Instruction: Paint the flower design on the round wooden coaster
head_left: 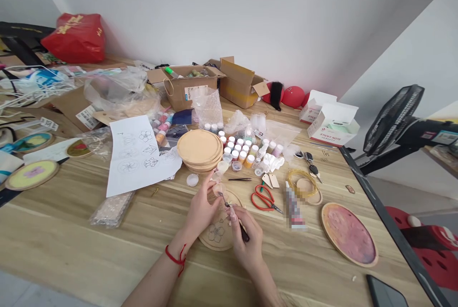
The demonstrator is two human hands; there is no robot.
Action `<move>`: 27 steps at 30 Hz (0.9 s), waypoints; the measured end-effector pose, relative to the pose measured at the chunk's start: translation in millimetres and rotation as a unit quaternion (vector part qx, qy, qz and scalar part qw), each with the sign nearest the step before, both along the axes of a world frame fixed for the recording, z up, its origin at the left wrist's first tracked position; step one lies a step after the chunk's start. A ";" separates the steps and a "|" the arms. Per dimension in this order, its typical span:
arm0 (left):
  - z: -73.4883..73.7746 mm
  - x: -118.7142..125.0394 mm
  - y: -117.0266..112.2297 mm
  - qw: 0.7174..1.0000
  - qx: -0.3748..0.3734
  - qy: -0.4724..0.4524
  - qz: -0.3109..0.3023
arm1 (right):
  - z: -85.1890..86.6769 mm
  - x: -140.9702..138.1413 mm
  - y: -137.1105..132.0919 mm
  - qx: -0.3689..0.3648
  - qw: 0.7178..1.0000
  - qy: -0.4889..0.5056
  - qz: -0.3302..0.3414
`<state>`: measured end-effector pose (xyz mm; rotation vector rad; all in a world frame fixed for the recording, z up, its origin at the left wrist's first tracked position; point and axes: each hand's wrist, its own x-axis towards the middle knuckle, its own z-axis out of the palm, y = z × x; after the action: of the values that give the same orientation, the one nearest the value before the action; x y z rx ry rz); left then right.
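My left hand [201, 209], with a red cord at its wrist, pinches a small translucent plastic cup [218, 188]. In my right hand [246, 238] is a palette knife [244, 234] with a dark handle; its thin metal tip reaches the cup. Beneath both hands lies a round wooden board [215, 236] with a flower outline drawn on it, partly covered by the hands. Just beyond sit a small open pot [222, 167] and a clear round lid [192, 180]. What is inside the cup is too small to make out.
Stacked wooden discs [199, 147] and several paint bottles [246, 147] stand behind the hands. Red-handled scissors [264, 198], tweezers [240, 179] and a paint tube [295, 206] lie to the right, near a painted round board [348, 234]. Flower sketches on paper [132, 154] lie left.
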<state>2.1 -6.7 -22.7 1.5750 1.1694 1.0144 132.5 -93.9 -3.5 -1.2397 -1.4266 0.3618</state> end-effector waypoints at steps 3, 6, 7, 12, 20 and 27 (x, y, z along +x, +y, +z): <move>1.9 0.1 -1.9 1.000 -0.004 0.016 -0.017 | -0.9 -1.5 1.4 0.005 1.000 0.004 -0.007; 2.7 0.9 -3.7 0.998 -0.002 0.038 -0.044 | -1.1 -1.0 1.9 -0.006 1.000 0.005 -0.008; 2.6 1.0 -3.5 0.998 -0.001 0.040 -0.040 | -1.0 -0.5 1.7 -0.010 1.000 0.004 -0.006; 1.9 -0.2 0.2 1.000 0.005 0.016 -0.006 | 0.2 -0.4 0.6 -0.011 1.000 0.001 0.003; 0.9 1.5 -4.2 0.999 0.005 0.039 -0.038 | 2.7 -1.2 0.4 -0.014 1.000 0.012 0.003; 3.3 0.8 -1.7 1.000 0.003 0.017 -0.005 | 2.3 -1.8 -0.4 -0.008 1.000 0.018 -0.003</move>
<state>2.9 -8.4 -19.3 1.6056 1.1819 0.9899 130.7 -94.2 -1.2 -1.2439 -1.3918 0.3903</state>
